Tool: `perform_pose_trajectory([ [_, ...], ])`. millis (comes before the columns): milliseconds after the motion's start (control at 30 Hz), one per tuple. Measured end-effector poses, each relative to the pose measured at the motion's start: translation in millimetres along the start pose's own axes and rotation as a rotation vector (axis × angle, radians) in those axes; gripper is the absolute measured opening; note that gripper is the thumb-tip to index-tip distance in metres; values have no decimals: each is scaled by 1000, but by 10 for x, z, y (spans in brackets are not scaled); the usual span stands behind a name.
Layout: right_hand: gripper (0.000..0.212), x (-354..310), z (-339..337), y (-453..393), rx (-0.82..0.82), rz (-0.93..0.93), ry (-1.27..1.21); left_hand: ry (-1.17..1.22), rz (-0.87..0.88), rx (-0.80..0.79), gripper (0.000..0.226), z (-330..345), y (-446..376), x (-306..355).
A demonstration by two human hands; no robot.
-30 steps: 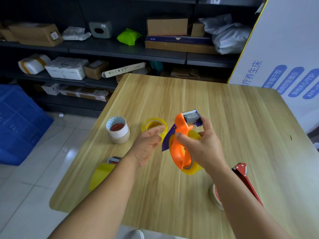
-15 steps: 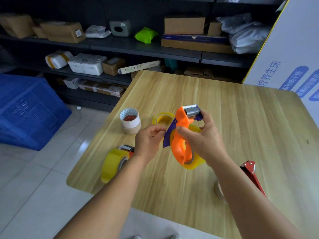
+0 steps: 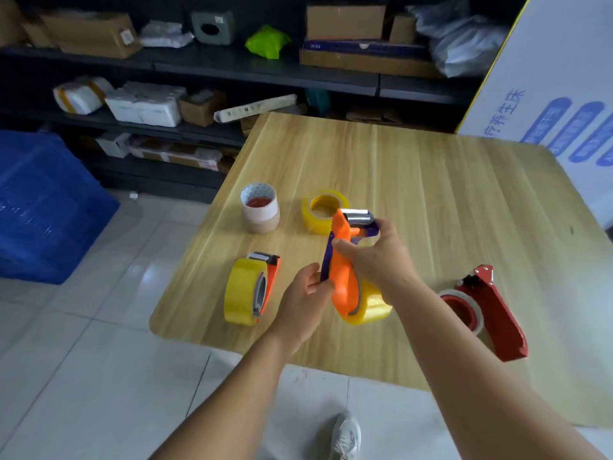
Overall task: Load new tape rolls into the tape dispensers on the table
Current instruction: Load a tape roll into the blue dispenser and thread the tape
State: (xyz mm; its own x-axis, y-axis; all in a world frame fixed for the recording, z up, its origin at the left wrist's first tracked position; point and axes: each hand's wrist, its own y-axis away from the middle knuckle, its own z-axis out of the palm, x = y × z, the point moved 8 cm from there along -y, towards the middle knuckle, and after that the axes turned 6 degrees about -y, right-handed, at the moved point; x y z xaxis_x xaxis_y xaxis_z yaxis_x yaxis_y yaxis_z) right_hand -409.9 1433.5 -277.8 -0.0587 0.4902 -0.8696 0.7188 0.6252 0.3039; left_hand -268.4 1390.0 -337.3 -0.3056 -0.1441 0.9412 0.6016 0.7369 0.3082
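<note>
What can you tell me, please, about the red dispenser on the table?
The red dispenser lies on its side near the table's right front edge, handle toward the person. It looks like painted metal, and a white-edged roll with a red core sits in it. Neither hand touches it; the right forearm passes beside it.

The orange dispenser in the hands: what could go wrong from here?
1. The right hand grips the orange dispenser just under its metal toothed blade; a slip could cut a finger.
2. The left hand only pinches the purple flap, so it may slip free.
3. The loaded dispenser stands on edge near the table edge; a bump could roll it off.
</note>
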Motion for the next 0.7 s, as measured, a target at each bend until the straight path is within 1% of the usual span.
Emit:
perform_pose_trajectory([
  [33,54,66,31,19,-2,42,-20,17,-37,-43,42,25,60,-65],
  [67,56,136,57,40,-4,89,-44,13,-60,-89,70,46,111,-134],
  [100,58,195,82,58,-12,137,-70,-12,-74,-136,93,77,148,-197],
  [133,59,258,113,80,-21,187,-97,-35,-76,-182,109,101,188,-242],
  [200,54,365,163,119,-42,283,-144,-82,-79,-239,124,135,241,-305],
  [267,45,445,211,165,-68,369,-178,-113,-88,-210,129,105,276,-364],
  [333,45,493,267,199,-108,424,-216,-107,-117,-155,129,46,291,-441],
  [500,44,550,409,255,-199,447,-323,1,-246,-76,126,-44,274,-632],
  [533,48,567,429,261,-199,437,-310,11,-264,-64,127,-55,269,-646],
  [633,75,643,493,299,-179,427,-286,3,-302,-25,124,-102,228,-696],
  [700,81,710,554,318,-162,427,-366,-9,-316,9,118,-144,201,-726],
])
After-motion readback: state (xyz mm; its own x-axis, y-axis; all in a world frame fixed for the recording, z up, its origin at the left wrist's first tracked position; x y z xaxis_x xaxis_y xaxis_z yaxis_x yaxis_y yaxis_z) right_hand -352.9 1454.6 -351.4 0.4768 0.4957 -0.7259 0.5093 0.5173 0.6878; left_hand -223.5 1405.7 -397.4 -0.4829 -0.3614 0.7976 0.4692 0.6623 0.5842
